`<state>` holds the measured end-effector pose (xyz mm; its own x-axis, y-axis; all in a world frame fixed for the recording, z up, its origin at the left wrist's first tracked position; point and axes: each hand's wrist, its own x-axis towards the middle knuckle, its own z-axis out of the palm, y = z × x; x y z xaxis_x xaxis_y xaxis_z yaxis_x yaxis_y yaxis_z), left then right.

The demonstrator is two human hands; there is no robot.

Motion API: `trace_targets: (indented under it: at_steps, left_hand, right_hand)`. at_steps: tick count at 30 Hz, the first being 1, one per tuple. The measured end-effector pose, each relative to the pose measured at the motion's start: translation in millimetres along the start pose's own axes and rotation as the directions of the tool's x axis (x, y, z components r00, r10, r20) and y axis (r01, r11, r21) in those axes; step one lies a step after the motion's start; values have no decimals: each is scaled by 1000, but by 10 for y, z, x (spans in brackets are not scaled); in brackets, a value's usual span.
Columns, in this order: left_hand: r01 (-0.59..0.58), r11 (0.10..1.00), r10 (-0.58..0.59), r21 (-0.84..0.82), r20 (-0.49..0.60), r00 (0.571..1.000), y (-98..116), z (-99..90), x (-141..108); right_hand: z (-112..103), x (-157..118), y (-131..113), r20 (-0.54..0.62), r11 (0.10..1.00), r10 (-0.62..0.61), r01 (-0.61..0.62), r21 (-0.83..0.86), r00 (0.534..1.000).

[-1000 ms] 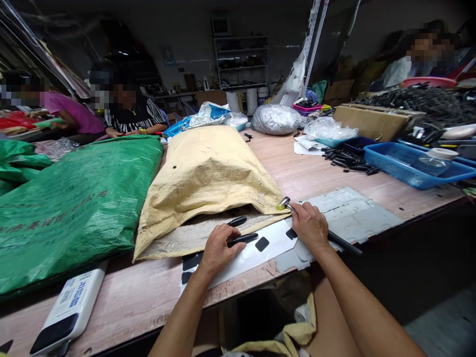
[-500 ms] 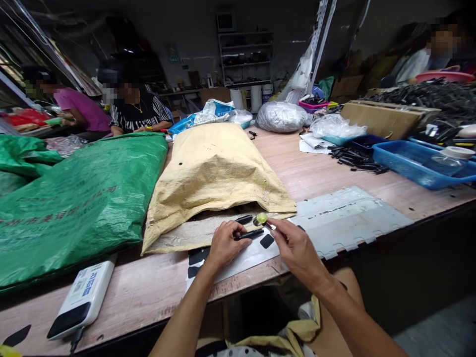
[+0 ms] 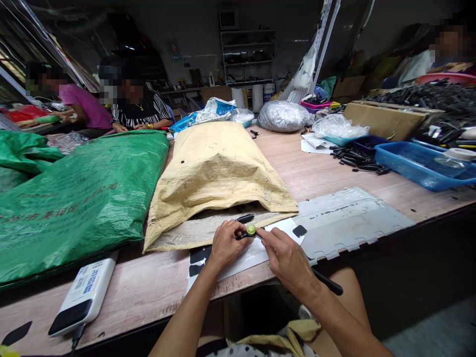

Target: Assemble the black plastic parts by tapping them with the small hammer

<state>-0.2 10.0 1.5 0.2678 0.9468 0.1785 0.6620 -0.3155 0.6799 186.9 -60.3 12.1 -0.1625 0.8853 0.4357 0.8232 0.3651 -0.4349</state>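
Note:
My left hand [image 3: 227,243] is closed around a short black pen-like piece [image 3: 242,236], holding it low over the white sheet [image 3: 258,252]. The fingers of my right hand [image 3: 288,255] grip a small hammer, whose round yellow-green face [image 3: 251,229] is at the end of the black piece. Behind my right wrist the hammer's black handle [image 3: 329,281] sticks out. Whether face and piece touch, I cannot tell. Another black pen-like piece [image 3: 245,218] lies at the mouth of the cream woven sack [image 3: 219,148]. A black rounded patch [image 3: 299,230] sits right of my hands.
A green sack [image 3: 92,198] lies at left, with a white power bank [image 3: 84,295] and cable in front. Rightward are a grey board [image 3: 357,218], a blue tray [image 3: 424,163] and loose black pieces [image 3: 357,161]. Co-workers sit across the table [image 3: 141,111] and at far right.
My right hand has brought the hammer's yellow-green face left and down to the black piece in my left hand. The hammer's handle now shows behind my wrist.

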Motion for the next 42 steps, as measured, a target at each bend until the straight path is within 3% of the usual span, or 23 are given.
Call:
trace_targets:
  at_steps: [5, 11, 15, 20, 25, 30, 42]
  left_hand:
    - [-4, 1000, 4, -14, 3, 1000, -21, 16, -2]
    - [-1, 1000, 1, -6, 5, 1000, -19, 12, 5]
    - [-10, 1000, 10, 5, 24, 1000, 2, -9, 3]
    - [-16, 1000, 16, 7, 38, 999, -5, -17, 13]
    - [-27, 1000, 27, 14, 35, 999, -11, -18, 15]
    - [-34, 999, 33, 12, 38, 999, -5, -30, 8]
    - [-85, 996, 84, 23, 47, 995, -47, -29, 3]
  right_hand:
    - [-69, 36, 54, -135, 997, 41, -32, 67, 990]
    - [-18, 7, 112, -48, 996, 69, -66, 63, 996]
    - [-113, 119, 306, -136, 990, 127, -117, 81, 983]
    - [-233, 396, 795, -204, 944, 270, -300, -137, 941]
    - [-85, 474, 1109, -206, 869, 319, -372, -326, 925]
    - [14, 431, 1121, -216, 853, 279, -345, -391, 936]
    - [-3, 448, 1085, -180, 823, 303, -352, -445, 936]
